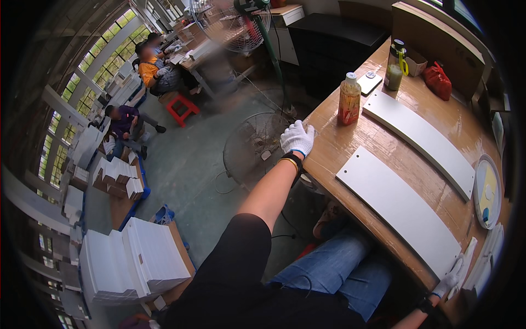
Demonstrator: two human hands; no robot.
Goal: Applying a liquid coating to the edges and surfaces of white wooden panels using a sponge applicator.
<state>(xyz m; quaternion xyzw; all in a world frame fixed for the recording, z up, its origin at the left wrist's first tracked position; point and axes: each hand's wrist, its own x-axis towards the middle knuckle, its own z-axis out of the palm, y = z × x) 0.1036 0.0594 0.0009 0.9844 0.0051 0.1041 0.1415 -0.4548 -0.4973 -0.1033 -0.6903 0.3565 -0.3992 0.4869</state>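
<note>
My right hand [450,277] is at the near end of the white panel [397,214]; I cannot tell whether it grips. From there the panel's long axis runs forward-left, toward my farther left hand [297,138], resting at the table's [329,151] corner, closure unclear.

White gloves [296,138], black shirt [233,257]

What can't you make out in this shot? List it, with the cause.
- Right hand, head view: grip or mere touch on the nearer white board unclear; too small near the rim.
- Right forearm, head view: cut off by the lower edge.
- Left hand, head view: palm hidden by the back of the hand.
- Red bag, head view: contents hidden by the bag itself.
</note>
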